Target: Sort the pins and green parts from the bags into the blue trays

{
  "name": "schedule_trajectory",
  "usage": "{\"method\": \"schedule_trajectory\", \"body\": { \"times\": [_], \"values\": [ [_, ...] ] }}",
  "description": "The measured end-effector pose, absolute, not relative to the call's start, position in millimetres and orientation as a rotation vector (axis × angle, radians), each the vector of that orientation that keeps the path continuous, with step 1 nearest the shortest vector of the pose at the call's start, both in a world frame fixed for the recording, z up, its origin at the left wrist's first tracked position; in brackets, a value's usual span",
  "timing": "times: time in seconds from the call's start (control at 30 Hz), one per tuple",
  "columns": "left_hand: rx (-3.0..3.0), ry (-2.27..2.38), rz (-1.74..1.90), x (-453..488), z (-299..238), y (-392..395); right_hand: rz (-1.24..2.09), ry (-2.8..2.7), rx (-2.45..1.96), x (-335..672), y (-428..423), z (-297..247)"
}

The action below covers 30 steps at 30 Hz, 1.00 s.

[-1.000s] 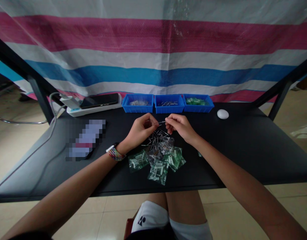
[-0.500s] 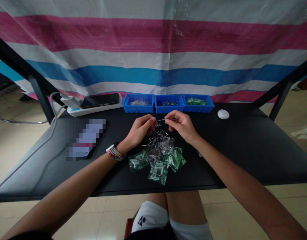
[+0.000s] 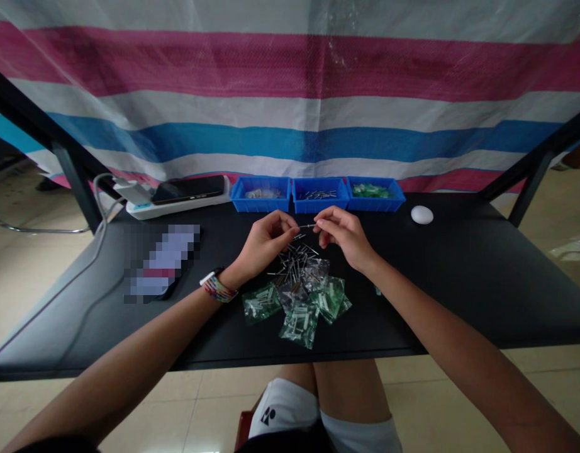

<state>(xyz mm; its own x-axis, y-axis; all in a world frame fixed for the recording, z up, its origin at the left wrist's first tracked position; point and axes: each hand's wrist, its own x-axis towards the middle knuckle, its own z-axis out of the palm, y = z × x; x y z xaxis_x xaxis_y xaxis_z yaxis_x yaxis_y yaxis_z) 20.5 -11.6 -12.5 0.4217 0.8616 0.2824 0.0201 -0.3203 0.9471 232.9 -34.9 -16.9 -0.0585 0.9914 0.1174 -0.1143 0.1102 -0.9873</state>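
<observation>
My left hand point(image 3: 264, 242) and my right hand point(image 3: 344, 236) are raised just above the black table point(image 3: 460, 277), fingertips facing each other. Both pinch the ends of one thin metal pin point(image 3: 307, 226) held level between them. Below the hands lies a loose heap of metal pins point(image 3: 294, 261). Closer to me sit several small clear green bags point(image 3: 299, 308) with parts inside. A beaded band and a watch ring my left wrist.
Three blue trays point(image 3: 317, 195) line the table's back edge, holding small parts. A white power strip with a phone on it point(image 3: 177, 195) lies at the back left, its cable running off the left side. A blurred-out object point(image 3: 160, 261) and a white round puck point(image 3: 421, 214) also rest on the table.
Both hands have risen slightly and come a little closer around the pin; the left fingertips, apart from it half a second ago, now pinch its end.
</observation>
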Motion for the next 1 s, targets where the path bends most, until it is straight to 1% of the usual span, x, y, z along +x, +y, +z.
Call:
{"method": "schedule_trajectory", "body": {
  "times": [0.23, 0.43, 0.5, 0.63, 0.8, 0.87, 1.0],
  "values": [
    [1.686, 0.784, 1.069, 21.9, -11.7, -10.7, 1.229, -1.217, -1.036, 232.7, -34.1, -19.7],
    [1.665, 0.758, 1.056, 21.2, -12.8, -11.5, 1.166, -1.259, -1.029, 231.2, -34.0, -21.1],
    [1.639, 0.748, 1.046, 20.3, -13.3, -11.4, 1.088, -1.236, -1.03, 233.2, -28.5, -18.9],
    [1.593, 0.744, 1.028, 18.7, -14.1, -10.4, 0.779, -1.158, -1.098, 247.9, -7.6, -12.6],
    [1.574, 0.763, 1.025, 18.6, -12.9, -10.2, 0.461, -1.335, -1.307, 272.4, 5.3, -17.2],
    [1.574, 0.767, 1.028, 18.8, -11.8, -10.6, 0.404, -1.373, -1.316, 274.8, 1.6, -21.6],
    [1.592, 0.77, 1.033, 19.0, -11.1, -10.4, 0.471, -1.596, -1.252, 261.0, -12.6, -27.2]
  ]
}}
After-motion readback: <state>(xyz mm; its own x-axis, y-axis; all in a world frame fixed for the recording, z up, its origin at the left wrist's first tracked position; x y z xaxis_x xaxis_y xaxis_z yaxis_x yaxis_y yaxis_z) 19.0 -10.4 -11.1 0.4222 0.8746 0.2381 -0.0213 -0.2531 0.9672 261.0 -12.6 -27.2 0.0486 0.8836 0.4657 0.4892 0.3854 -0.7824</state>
